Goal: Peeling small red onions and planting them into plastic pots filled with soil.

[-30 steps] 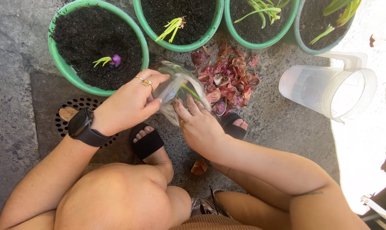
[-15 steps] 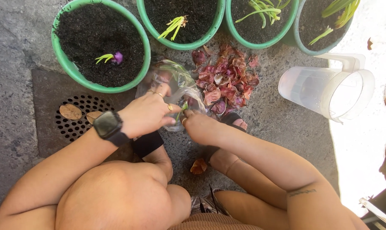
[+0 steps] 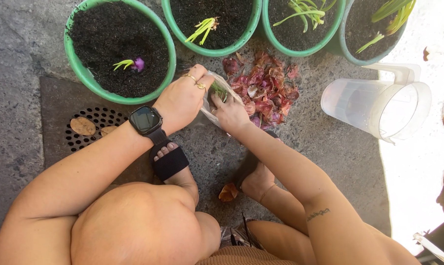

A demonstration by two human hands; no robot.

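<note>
left hand [image 3: 181, 100] gripping clear plastic bag [image 3: 208, 114], right hand [image 3: 230, 114] fingers curling inside it on green sprouts [image 3: 218, 91], red onion peels [image 3: 263, 93] lying just right

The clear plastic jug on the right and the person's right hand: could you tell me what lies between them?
In the head view, a heap of reddish-purple peels lies on the concrete between the right hand and the clear plastic jug; beyond the heap, bare ground.
</note>
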